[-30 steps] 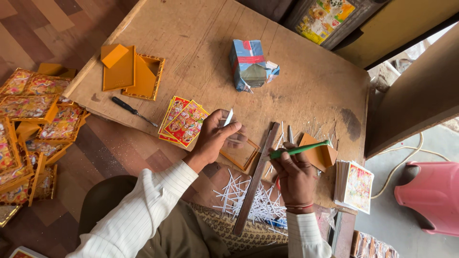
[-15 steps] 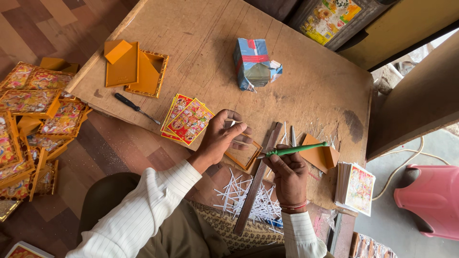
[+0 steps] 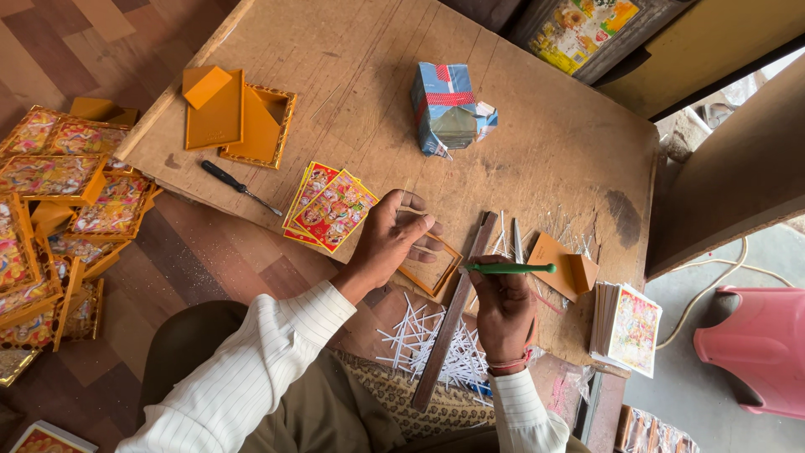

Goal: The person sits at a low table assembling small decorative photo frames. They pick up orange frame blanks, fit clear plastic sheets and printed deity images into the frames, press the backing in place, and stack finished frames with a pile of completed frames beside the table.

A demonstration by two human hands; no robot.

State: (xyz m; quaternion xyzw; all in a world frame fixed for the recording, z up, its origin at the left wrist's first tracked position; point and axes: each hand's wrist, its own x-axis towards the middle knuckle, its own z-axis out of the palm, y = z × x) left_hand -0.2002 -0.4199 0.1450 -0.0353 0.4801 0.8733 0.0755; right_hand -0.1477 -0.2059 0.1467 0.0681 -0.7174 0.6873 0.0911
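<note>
Left hand [image 3: 390, 239] flat, fingers spread; right hand [image 3: 503, 306] fisted, raised.

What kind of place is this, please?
Probably a small picture-framing workshop: a worn wooden worktable, stacks of gold-framed colourful pictures on the floor, and loose prints beside the left hand.

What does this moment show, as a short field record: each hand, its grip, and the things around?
left hand: pressed flat on a small orange frame
right hand: grip closed on a green pen-like tool
between hands: long wooden strip
surface: wooden table
nearby: stack of red-yellow picture cards, screwdriver, blue box
</note>
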